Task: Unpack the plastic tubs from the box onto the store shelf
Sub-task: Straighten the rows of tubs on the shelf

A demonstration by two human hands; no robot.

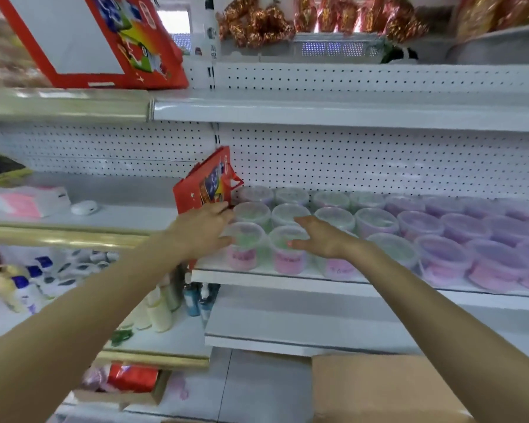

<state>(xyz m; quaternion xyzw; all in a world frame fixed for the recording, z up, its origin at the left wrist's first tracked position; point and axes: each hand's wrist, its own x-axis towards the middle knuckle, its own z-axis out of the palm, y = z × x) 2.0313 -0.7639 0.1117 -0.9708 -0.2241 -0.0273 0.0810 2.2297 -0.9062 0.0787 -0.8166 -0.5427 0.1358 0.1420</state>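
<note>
The left hand [206, 228] is touching the leftmost front tub [245, 247] with straight fingers; the right hand [321, 238] is hovering flat, fingers spread, over neighbouring tubs [287, 254] on the shelf [287, 277].

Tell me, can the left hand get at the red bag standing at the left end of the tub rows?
Probably yes. The left hand is right in front of the red bag, fingers near its lower edge, with nothing between them. The tubs stand off to the right.
</note>
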